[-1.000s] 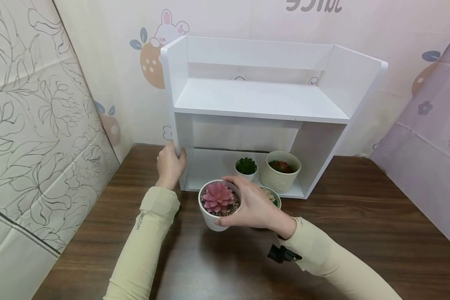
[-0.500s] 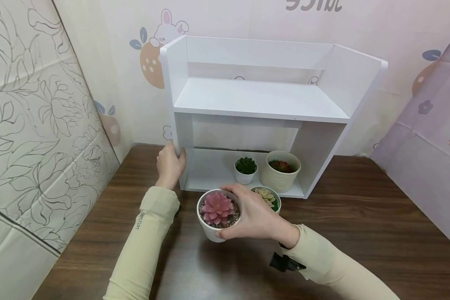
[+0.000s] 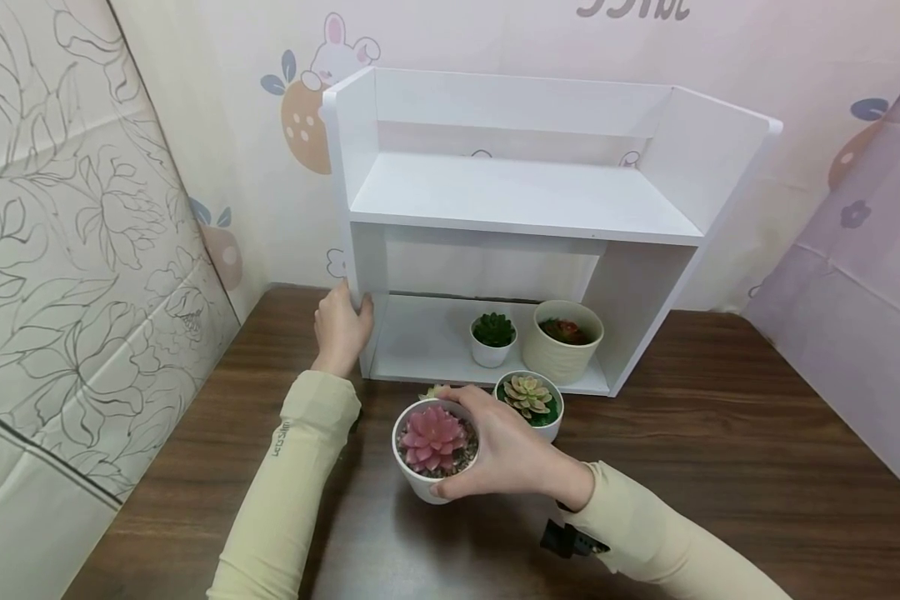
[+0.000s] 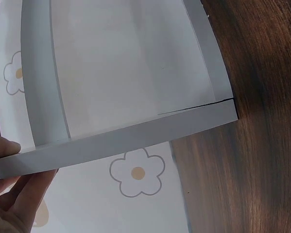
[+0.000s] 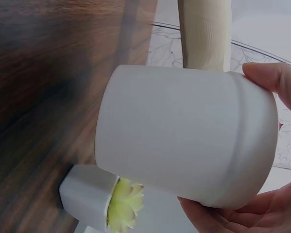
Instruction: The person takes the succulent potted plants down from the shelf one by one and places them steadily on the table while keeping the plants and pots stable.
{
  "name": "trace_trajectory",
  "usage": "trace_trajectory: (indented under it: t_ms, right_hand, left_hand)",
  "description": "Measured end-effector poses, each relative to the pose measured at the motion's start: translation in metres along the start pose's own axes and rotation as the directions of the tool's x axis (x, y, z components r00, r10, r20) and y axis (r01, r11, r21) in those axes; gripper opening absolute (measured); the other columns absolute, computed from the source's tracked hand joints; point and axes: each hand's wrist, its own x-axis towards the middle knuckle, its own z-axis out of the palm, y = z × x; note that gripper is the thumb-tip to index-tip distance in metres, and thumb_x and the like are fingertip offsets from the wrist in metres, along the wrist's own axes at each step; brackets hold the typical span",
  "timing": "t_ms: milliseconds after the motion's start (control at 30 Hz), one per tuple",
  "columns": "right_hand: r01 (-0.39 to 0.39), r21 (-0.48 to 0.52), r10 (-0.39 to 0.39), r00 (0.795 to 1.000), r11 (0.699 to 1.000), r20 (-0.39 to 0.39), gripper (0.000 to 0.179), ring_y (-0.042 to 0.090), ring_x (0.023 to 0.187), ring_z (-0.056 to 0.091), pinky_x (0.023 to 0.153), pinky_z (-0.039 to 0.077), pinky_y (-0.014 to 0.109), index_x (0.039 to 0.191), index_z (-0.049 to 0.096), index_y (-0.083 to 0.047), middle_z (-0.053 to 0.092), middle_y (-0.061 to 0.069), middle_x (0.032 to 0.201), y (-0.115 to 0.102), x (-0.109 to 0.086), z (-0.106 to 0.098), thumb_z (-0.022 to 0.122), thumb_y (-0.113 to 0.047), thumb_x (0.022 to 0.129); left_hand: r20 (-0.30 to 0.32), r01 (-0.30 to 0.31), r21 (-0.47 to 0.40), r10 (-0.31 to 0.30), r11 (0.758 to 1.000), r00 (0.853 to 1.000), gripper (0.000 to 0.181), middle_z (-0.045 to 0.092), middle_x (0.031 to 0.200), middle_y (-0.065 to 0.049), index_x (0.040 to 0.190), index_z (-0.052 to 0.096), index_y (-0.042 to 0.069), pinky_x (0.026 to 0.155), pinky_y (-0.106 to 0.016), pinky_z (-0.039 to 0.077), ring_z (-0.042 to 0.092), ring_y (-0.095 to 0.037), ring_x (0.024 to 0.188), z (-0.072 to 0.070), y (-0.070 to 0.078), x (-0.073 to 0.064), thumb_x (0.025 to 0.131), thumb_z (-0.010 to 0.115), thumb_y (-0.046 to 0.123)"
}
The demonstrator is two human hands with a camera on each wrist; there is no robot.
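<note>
My left hand (image 3: 342,329) grips the side panel of a white two-tier shelf (image 4: 126,138), its thumb on the inner face and fingers outside. My right hand (image 3: 506,446) holds a white pot (image 5: 179,136) with a pink succulent (image 3: 432,437) near its rim, thumb and fingers on opposite sides. That pot is lifted over the table, slightly tilted. Behind it, mostly hidden in the head view, stands a small white pot (image 5: 89,194) with a yellow-green succulent (image 5: 125,206). Close beyond my right hand is a white pot holding a pale green succulent (image 3: 527,396).
On the shelf's lower board (image 3: 420,337) stand a small white pot with a dark green succulent (image 3: 493,331) and a larger cream pot (image 3: 558,354) with a reddish plant. The upper board (image 3: 517,192) lies above them. A dark wooden table (image 3: 720,442) carries everything, against a patterned wall covering.
My right hand has brought the pink succulent's pot toward me, away from the shelf. The pale green succulent and a bit of the yellow-green one have come into sight. The left hand stays put.
</note>
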Motion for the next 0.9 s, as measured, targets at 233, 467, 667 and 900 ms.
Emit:
trace_trajectory:
  t_ms: [233,467,667,900]
  right_hand:
    - [-0.026,-0.007,0.026,0.999,1.000,0.025,0.087,0.008,0.102,0.056,0.089,0.050,0.031,0.131,0.050,-0.010,0.057,-0.007,0.117,0.002,-0.002,0.008,0.086,-0.039,0.057]
    - [-0.005,-0.013,0.005,0.999,1.000,0.034,0.090,0.008,0.099,0.057,0.088,0.050,0.029,0.132,0.049,-0.006,0.058,-0.006,0.114,0.005,-0.002,0.014,0.086,-0.037,0.056]
    - [-0.021,0.016,0.020,0.998,1.000,0.068,0.090,0.008,0.100,0.057,0.088,0.050,0.027,0.133,0.048,-0.006,0.056,-0.006,0.116,0.007,-0.003,0.018,0.086,-0.035,0.057]
    - [-0.032,0.011,0.031,0.997,0.999,0.069,0.090,0.009,0.100,0.057,0.088,0.051,0.029,0.133,0.049,-0.006,0.057,-0.005,0.117,0.008,-0.004,0.021,0.087,-0.037,0.057]
  left_hand:
    - [0.012,0.003,-0.003,-0.003,1.000,1.000,0.030,0.064,0.118,-0.026,0.118,0.058,-0.003,0.083,-0.054,0.053,0.064,-0.042,0.104,-0.001,0.001,0.000,0.094,0.055,0.015]
    - [0.009,0.007,-0.013,-0.007,1.000,1.000,0.030,0.064,0.118,-0.026,0.119,0.058,-0.003,0.083,-0.053,0.054,0.065,-0.042,0.104,-0.001,0.001,0.000,0.094,0.056,0.014]
    - [0.005,-0.005,-0.022,0.005,1.000,1.000,0.030,0.064,0.118,-0.026,0.119,0.058,-0.003,0.084,-0.053,0.054,0.065,-0.042,0.104,0.000,-0.001,0.001,0.093,0.056,0.013]
    - [0.008,-0.003,-0.027,0.003,1.000,1.000,0.030,0.063,0.118,-0.026,0.119,0.058,-0.003,0.085,-0.054,0.053,0.064,-0.042,0.105,-0.001,-0.001,0.000,0.094,0.056,0.013]
